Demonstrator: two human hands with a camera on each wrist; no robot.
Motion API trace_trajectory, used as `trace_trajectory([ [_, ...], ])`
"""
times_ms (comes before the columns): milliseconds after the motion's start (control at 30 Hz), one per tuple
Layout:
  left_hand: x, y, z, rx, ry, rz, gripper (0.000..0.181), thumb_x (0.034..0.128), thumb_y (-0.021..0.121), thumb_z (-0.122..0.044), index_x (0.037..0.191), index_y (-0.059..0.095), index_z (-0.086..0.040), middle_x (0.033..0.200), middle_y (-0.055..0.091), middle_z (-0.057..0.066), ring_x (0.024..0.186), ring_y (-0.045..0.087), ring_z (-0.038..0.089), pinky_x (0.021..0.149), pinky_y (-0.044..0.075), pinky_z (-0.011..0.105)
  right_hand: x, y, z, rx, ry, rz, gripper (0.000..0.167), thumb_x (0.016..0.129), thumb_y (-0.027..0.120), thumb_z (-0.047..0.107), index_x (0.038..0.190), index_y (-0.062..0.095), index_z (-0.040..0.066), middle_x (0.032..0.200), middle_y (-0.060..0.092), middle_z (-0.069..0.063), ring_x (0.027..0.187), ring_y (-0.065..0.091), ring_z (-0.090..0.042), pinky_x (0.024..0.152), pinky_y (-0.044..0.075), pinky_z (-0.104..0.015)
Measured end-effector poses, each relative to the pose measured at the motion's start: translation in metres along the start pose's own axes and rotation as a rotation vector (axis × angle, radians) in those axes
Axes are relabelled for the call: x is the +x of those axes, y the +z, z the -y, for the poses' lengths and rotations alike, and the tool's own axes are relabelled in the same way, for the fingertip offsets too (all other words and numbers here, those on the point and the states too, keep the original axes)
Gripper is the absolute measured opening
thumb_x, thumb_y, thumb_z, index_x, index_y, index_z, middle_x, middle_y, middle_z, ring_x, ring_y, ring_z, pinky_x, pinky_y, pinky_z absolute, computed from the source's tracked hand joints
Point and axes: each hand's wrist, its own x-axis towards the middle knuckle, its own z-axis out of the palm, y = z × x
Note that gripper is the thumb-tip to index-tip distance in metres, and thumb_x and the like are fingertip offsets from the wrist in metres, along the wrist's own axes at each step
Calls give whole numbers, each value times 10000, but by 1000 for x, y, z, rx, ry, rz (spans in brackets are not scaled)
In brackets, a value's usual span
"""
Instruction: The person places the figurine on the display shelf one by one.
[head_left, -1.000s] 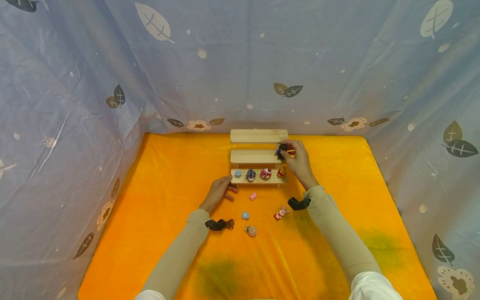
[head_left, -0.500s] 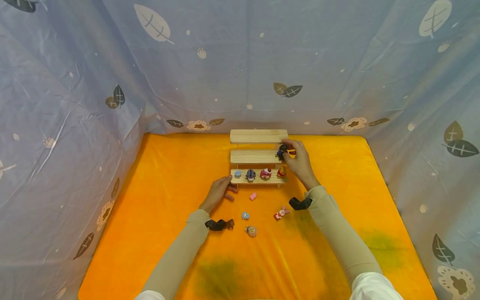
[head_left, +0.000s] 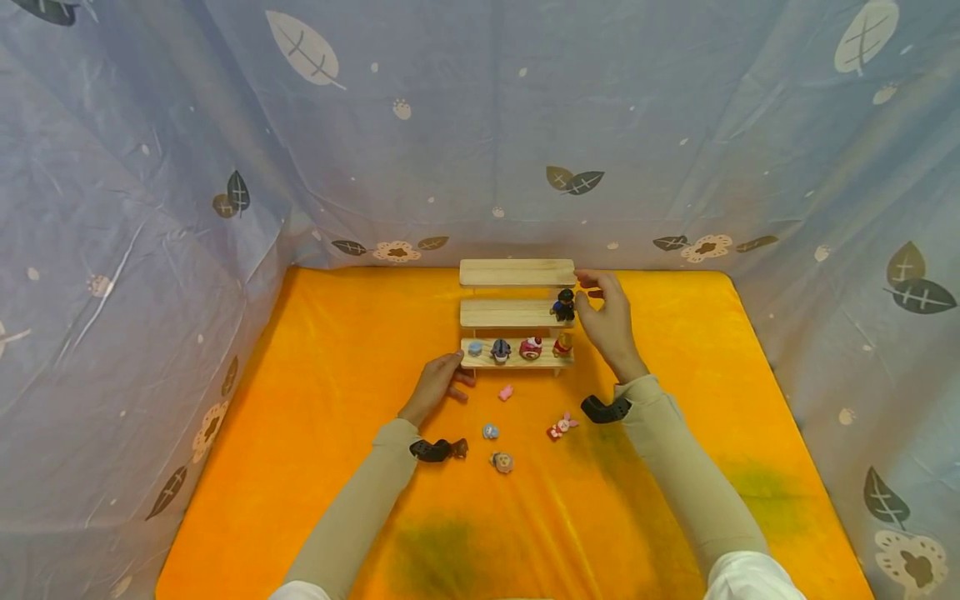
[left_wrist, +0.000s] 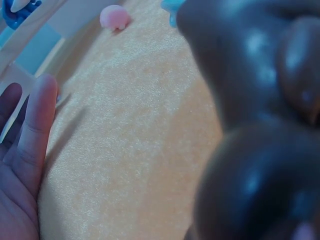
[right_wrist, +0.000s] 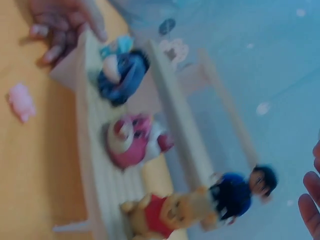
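A small black-haired figurine in dark blue [head_left: 564, 305] stands at the right end of the middle shelf [head_left: 504, 313] of a three-tier wooden rack. Just right of it, my right hand [head_left: 609, 321] is apart from the figurine, fingers loosely bent and holding nothing. My left hand [head_left: 437, 383] touches the left end of the bottom shelf [head_left: 517, 364] with its other fingers spread below. Along that shelf sit a light-blue piece [head_left: 475, 348], a grey-blue donkey figurine [right_wrist: 122, 77], a pink bear figurine [right_wrist: 132, 142] and a yellow bear in a red shirt [right_wrist: 162, 215].
Loose on the orange cloth lie a pink piece [head_left: 506, 392], a blue figurine [head_left: 491, 431], a pale round-faced figurine [head_left: 502, 462], a pink-eared figurine [head_left: 562, 427] and a brown figurine [head_left: 460, 448] beside the left wrist camera [head_left: 431, 450]. The bare top shelf [head_left: 517, 272] stands near the curtain.
My right hand has let go of the black-haired figurine and drawn back to the right. The figurine now stands by itself on the middle shelf. My left hand has stayed put.
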Motion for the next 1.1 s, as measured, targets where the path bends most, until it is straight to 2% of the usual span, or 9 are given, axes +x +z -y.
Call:
trace_trajectory([
  [100, 0, 0, -1, -4, -11, 0, 562, 1053, 484, -508, 1137, 660, 19, 917, 738, 177, 547, 681, 155, 625, 642, 347, -2, -1, 13, 37, -21, -2, 247, 981, 597, -23, 1219, 666, -30, 1174, 609, -200, 1067, 569, -273, 924, 475, -326],
  [233, 1, -3, -1, -4, -22, 6, 570, 1052, 479, -516, 1161, 657, 15, 952, 735, 213, 553, 692, 178, 639, 646, 358, -5, 0, 29, 65, -30, 42, 241, 995, 601, 4, 1225, 674, -3, 1177, 615, -174, 1035, 556, -185, 882, 446, -224],
  [367, 3, -6, 0, -5, -29, 26, 588, 1064, 450, -503, 1206, 644, 34, 1023, 713, 286, 604, 719, 243, 687, 653, 412, -8, 1, 42, 70, -45, 96, 234, 1003, 594, 15, 1225, 669, 2, 1172, 626, -179, 1004, 560, -126, 864, 457, -192],
  [433, 4, -7, 0, -12, -31, 36, 586, 1071, 444, -486, 1203, 641, 50, 1031, 709, 297, 613, 723, 260, 697, 653, 423, -11, 0, 48, 79, -55, 123, 228, 1010, 592, 29, 1224, 660, -8, 1164, 637, -187, 977, 582, -139, 846, 473, -178],
  [633, 1, -2, -1, -15, -9, 22, 538, 1066, 480, -470, 1135, 665, 31, 901, 736, 154, 558, 685, 161, 624, 640, 337, -27, 0, 56, 135, -43, 238, 224, 1032, 571, 65, 1235, 650, 13, 1106, 673, -167, 867, 630, -133, 743, 524, -160],
  [733, -1, -1, 0, -7, -4, 14, 565, 1058, 482, -495, 1150, 664, 33, 934, 733, 193, 562, 686, 156, 637, 644, 351, -35, 1, 58, 142, -43, 277, 221, 1034, 572, 71, 1233, 659, 32, 1097, 681, -160, 854, 620, -88, 722, 526, -170],
  [867, 0, -3, 1, -1, 1, 20, 618, 1042, 492, -534, 1168, 656, 48, 1009, 718, 266, 579, 694, 168, 660, 648, 378, -45, 7, 55, 137, -58, 314, 198, 1029, 579, 65, 1202, 673, 51, 1082, 683, -134, 851, 618, -138, 726, 523, -187],
  [1000, 0, -3, 1, 6, 7, 21, 623, 1035, 491, -553, 1156, 664, 33, 981, 727, 234, 561, 688, 155, 653, 647, 363, -55, 15, 50, 129, -37, 366, 191, 1032, 579, 77, 1193, 680, 66, 1076, 687, -125, 869, 629, -273, 734, 532, -228],
  [1100, 0, -3, 1, 10, 14, 20, 612, 1037, 489, -550, 1142, 667, 26, 944, 735, 193, 552, 687, 157, 651, 645, 359, -63, 22, 46, 120, -16, 407, 190, 1035, 582, 94, 1195, 684, 74, 1075, 696, -128, 881, 632, -301, 731, 534, -257],
])
